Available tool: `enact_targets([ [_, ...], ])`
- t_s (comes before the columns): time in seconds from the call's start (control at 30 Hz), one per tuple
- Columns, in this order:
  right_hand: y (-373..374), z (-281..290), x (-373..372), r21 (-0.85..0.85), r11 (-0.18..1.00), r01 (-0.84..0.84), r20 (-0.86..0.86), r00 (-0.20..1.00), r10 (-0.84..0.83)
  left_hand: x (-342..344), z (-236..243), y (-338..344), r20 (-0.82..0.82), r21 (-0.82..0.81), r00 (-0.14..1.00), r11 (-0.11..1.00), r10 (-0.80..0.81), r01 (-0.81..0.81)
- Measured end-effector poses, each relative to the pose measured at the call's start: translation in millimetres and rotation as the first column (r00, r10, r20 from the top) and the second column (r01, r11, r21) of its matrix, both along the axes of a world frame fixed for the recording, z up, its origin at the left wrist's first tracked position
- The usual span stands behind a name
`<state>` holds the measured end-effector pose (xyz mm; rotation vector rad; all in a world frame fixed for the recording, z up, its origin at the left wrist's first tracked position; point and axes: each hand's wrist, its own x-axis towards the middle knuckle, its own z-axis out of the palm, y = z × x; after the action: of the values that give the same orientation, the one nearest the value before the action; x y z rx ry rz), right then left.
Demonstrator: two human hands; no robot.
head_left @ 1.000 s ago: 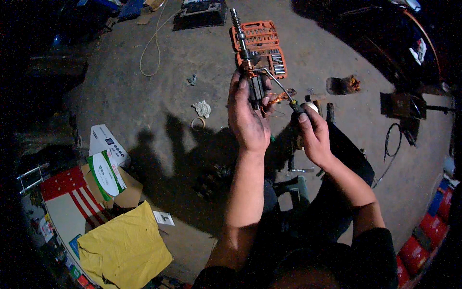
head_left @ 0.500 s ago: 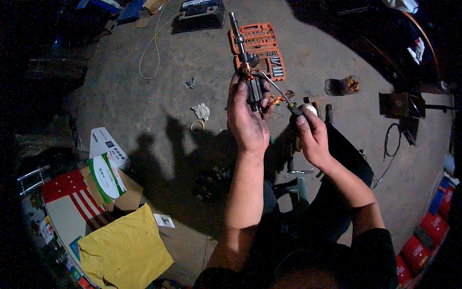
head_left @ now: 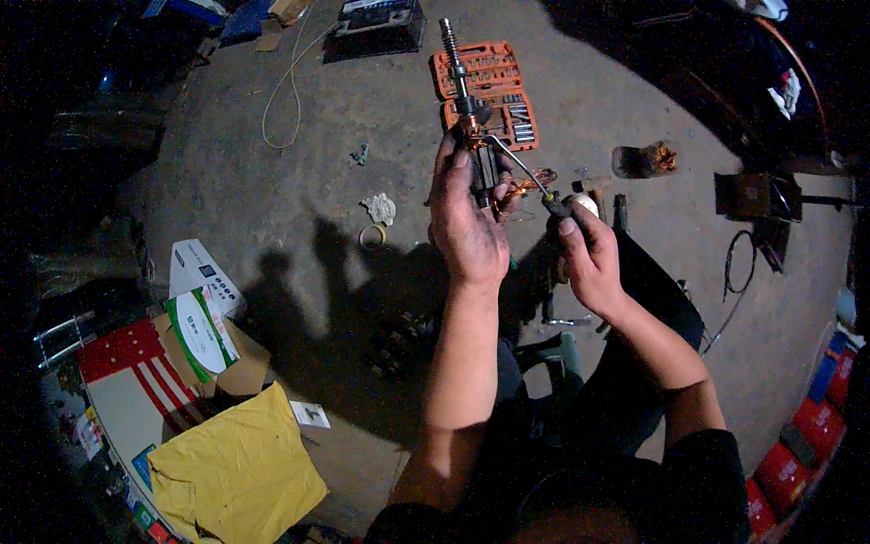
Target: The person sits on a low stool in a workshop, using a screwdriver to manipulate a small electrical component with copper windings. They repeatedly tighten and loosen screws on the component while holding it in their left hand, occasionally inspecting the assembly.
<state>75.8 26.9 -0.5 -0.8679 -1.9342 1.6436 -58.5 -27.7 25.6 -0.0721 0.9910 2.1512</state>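
My left hand (head_left: 467, 227) is closed around a motor armature (head_left: 485, 170), a dark slotted core with copper windings at its upper end. Its long metal shaft, with a spring near the tip, points up and away from me. In my right hand (head_left: 589, 249) is a screwdriver (head_left: 526, 170), gripped by its dark handle. The screwdriver's slim metal rod slants up to the left, and its bent-looking tip meets or nearly meets the copper windings. Loose copper wire (head_left: 533, 184) shows just right of the armature. The fingers partly hide the core.
Beyond my hands an orange socket set case (head_left: 526, 91) lies unfolded on the floor. A car battery (head_left: 376, 32) is farther back. A whitish lump (head_left: 379, 209) and a tape roll (head_left: 372, 237) lie left. Boxes and a yellow cloth (head_left: 240, 467) fill the lower left; red boxes (head_left: 784, 476) line the right.
The armature has tilted slightly, its shaft tip shifting a little to the right. The screwdriver and both hands stay nearly in place.
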Motion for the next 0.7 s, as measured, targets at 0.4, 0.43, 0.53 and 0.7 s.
enact_targets([
  [0.4,3.8,-3.4,3.1,-0.006,1.0,0.03,0.01,0.999,-0.03,1.0,2.4,1.1,-0.002,0.045,1.0,0.999,-0.001,0.001],
  [0.43,3.9,-5.0,2.9,0.001,1.0,0.025,0.001,1.0,-0.025,0.9,2.3,1.0,-0.002,0.04,1.0,0.999,0.007,-0.007],
  [0.53,3.5,-2.4,3.2,-0.012,1.0,0.012,0.039,0.999,-0.012,0.6,1.3,0.7,-0.001,0.042,1.0,0.999,0.013,-0.013],
  [0.7,1.7,-0.8,0.6,0.008,1.0,0.008,0.011,1.0,-0.009,-2.0,-2.3,-0.5,-0.016,0.07,1.0,0.997,-0.004,0.005],
])
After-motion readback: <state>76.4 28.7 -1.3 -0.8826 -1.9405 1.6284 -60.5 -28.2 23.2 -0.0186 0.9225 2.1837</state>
